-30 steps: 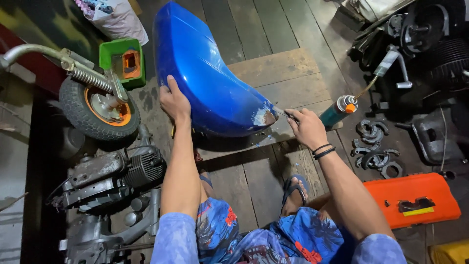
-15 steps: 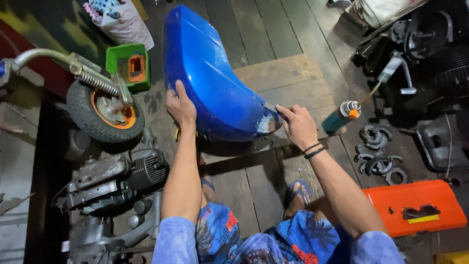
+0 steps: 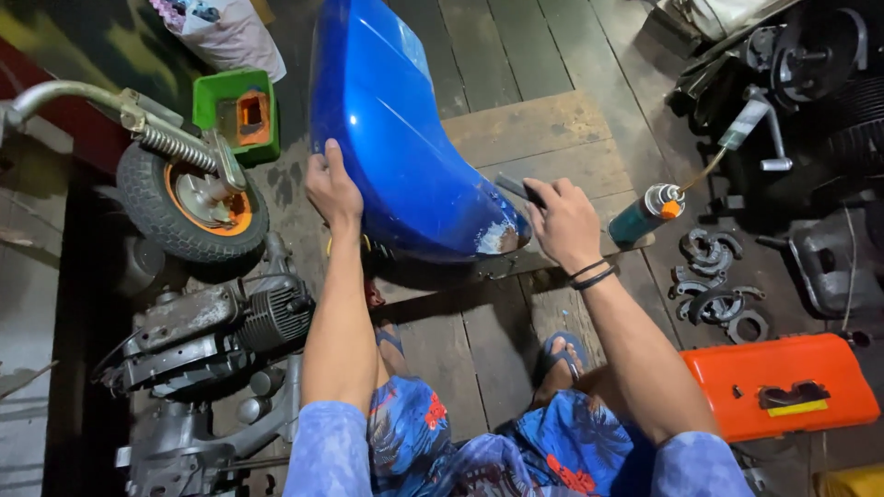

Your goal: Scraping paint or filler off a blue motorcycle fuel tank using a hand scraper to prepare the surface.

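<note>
The left hand (image 3: 331,191) lies flat against the left flank of the blue panel (image 3: 396,138), fingers spread and pressing, not closed around anything: a released, bracing grip. The right hand (image 3: 564,221) is clenched on a small dark tool (image 3: 520,189), whose end sticks out above the knuckles toward the panel's lower right edge. Two dark bands (image 3: 589,273) ring that wrist.

The panel is a glossy, curved body shell. It stands tilted on the wooden floor (image 3: 516,129) between the two hands, its narrow end lowest and nearest the right grip. At that end a scuffed, whitish patch (image 3: 502,237) shows where the paint is gone, just left of the right hand.

Right of the right grip, a teal can (image 3: 645,213) with an orange cap lies on the planks, close by but not touched. Beyond it sit several grey metal clamps (image 3: 714,285), and nearer the person an orange case (image 3: 783,387). Left of the left grip stands a small wheel (image 3: 189,207) with an orange hub, a spring and a fork above it, a green box (image 3: 241,112) behind it and a grey engine (image 3: 221,331) below it. The person's feet in sandals (image 3: 562,354) rest on the floor under the arms.
</note>
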